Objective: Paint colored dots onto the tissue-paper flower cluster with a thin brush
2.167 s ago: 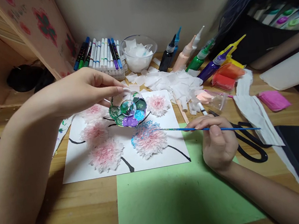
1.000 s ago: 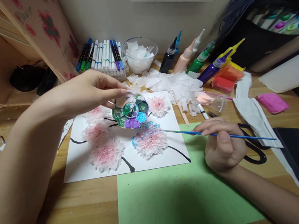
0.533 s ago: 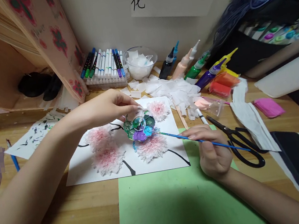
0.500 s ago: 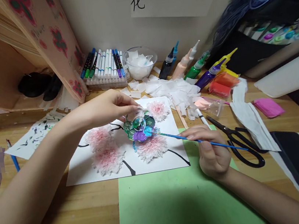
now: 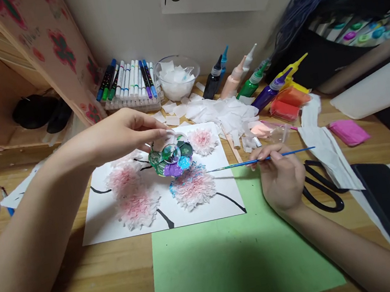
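The person's left hand (image 5: 129, 131) pinches the rim of one paint palette (image 5: 171, 156) between thumb and fingers, above the white paper (image 5: 187, 218). The right hand (image 5: 282, 177) grips one brush (image 5: 237, 164), its tip pointing to 9 o'clock at the edge of a blue-edged flower (image 5: 193, 188); whether the bristles touch it is hard to tell. From that flower, the palette sits at 11 o'clock, with the left hand beyond it, and the right hand at 3 o'clock. Five flowers show on the paper, four of them pink and white, some partly covered. One green sheet (image 5: 239, 255) lies toward 5 o'clock, one bowl (image 5: 179, 83) stands at 12, and seven bottles (image 5: 230, 84) stand at 1. One pair of scissors (image 5: 323, 194) rests on the surface (image 5: 101, 280) at 4 o'clock from the right hand.
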A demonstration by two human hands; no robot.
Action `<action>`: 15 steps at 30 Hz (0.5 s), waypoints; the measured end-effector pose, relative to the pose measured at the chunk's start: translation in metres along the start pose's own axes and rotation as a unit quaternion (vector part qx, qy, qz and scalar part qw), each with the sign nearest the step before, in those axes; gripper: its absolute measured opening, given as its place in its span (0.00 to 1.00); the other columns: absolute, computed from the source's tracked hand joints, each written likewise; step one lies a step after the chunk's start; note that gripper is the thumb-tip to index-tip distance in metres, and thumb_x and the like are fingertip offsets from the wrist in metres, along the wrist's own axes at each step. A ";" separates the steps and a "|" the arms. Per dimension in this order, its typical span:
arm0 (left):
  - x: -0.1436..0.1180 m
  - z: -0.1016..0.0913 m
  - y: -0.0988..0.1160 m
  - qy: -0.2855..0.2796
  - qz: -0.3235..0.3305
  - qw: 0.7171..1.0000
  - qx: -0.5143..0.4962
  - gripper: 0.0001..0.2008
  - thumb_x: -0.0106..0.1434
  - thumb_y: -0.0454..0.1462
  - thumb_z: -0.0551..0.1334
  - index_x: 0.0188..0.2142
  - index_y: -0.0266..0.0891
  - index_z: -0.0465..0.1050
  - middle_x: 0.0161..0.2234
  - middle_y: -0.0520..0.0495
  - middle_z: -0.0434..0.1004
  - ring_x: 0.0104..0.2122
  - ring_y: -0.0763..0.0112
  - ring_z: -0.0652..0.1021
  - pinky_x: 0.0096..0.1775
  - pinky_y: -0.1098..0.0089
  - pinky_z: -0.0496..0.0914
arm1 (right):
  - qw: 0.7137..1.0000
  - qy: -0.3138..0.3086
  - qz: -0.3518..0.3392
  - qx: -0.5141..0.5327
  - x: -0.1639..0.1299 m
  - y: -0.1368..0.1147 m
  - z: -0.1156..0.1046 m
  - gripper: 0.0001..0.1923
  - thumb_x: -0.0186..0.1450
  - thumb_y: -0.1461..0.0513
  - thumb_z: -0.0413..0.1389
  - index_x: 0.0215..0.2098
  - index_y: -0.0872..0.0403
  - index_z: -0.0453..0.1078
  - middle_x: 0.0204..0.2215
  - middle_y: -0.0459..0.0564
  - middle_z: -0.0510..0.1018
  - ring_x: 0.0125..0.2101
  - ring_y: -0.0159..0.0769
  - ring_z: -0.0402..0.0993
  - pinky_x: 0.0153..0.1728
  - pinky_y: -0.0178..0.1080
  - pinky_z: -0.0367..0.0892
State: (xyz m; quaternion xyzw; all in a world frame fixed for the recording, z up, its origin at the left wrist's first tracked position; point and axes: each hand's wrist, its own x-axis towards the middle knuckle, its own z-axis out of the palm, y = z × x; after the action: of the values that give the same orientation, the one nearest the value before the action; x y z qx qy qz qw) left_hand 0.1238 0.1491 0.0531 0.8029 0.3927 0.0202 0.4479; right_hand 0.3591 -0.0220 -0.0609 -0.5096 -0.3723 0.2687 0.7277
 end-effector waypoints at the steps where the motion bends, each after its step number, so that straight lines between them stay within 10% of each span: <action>1: 0.000 0.000 0.000 0.001 -0.002 1.000 0.007 0.17 0.60 0.49 0.62 0.33 0.39 0.81 0.28 0.47 0.78 0.29 0.69 0.75 0.32 0.71 0.67 | 1.000 -0.001 0.007 0.000 0.001 0.001 0.000 0.09 0.62 0.61 0.55 0.25 0.54 0.70 0.23 0.45 0.72 0.25 0.30 0.69 0.25 0.34 0.63; 15: 0.002 -0.002 -0.001 0.021 -0.026 0.999 0.026 0.21 0.58 0.52 0.62 0.37 0.37 0.81 0.31 0.47 0.79 0.33 0.66 0.75 0.36 0.69 0.68 | 0.999 -0.010 0.041 -0.022 -0.001 0.001 0.001 0.08 0.64 0.61 0.54 0.27 0.53 0.70 0.25 0.46 0.73 0.27 0.31 0.70 0.28 0.35 0.64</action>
State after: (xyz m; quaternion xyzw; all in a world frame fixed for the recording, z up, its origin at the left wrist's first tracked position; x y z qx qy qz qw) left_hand 0.1237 0.1517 0.0530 0.8033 0.4233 0.0150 0.4187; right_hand 0.3574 -0.0222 -0.0624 -0.5379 -0.3642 0.2951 0.7007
